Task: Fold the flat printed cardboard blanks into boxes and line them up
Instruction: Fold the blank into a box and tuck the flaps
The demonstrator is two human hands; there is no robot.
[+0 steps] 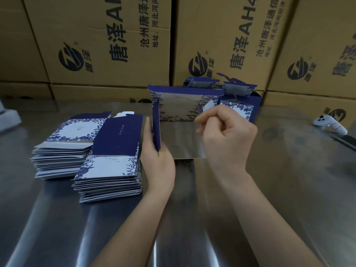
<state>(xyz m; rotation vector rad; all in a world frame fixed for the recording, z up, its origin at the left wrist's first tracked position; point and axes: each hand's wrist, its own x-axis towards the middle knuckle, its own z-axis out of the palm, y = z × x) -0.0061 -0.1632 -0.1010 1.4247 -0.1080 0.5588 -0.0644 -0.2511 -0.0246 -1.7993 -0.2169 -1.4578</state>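
A half-formed blue and white box (179,106) stands open on the metal table (57,218), its silver inside facing me. My left hand (159,158) grips its left blue wall. My right hand (227,135) is curled around a flap at the box's right side; the fingers are blurred. Two stacks of flat printed blanks lie to the left: a far stack (63,149) and a nearer stack (113,166). Behind the held box stand two folded boxes with raised flaps, one (202,83) in the middle and one (242,99) to its right.
Large brown shipping cartons (107,41) wall off the back of the table. A white controller (330,123) and a dark flat object (344,140) lie at the right edge. A white object (7,118) sits at the far left.
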